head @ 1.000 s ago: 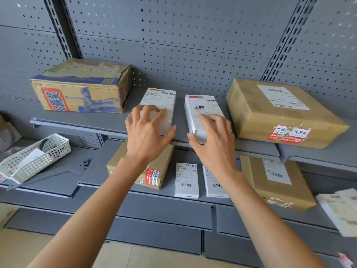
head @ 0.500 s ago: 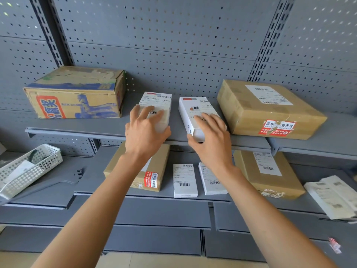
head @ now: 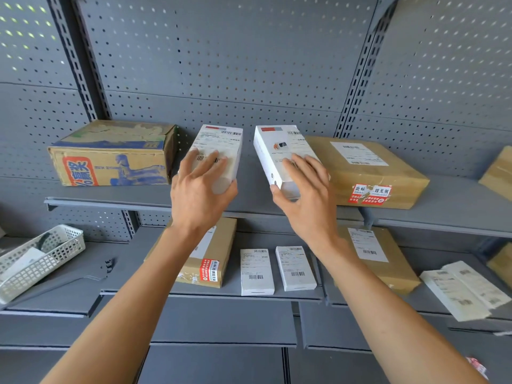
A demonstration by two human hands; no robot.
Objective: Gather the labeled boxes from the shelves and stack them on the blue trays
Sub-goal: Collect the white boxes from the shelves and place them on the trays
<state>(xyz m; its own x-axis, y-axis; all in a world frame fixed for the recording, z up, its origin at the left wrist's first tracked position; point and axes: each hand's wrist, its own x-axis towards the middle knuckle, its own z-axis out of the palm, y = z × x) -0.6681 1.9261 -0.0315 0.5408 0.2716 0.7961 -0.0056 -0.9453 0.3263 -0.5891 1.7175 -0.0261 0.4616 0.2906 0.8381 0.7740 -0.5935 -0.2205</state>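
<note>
Your hands have closed from resting on the two white labeled boxes to gripping them. Your left hand now holds the left white box, fingers spread across its label, thumb hooked on the near right corner. Your right hand holds the right white box, fingers curled over the top, thumb on its left side. Both boxes have tipped up, near ends raised off the upper shelf, so I judge the lift has begun and both come away together.

Mind the edges. The right white box sits just beside the big brown parcel, which overhangs the shelf lip, so draw that box toward you rather than sideways. The printed carton stands a little apart from the left box, leaving room. Straight back toward you is open.

Below, on the lower shelf, a brown box with a red seal, two small white boxes and another brown parcel wait, with a white basket far left. No blue trays are in view
</note>
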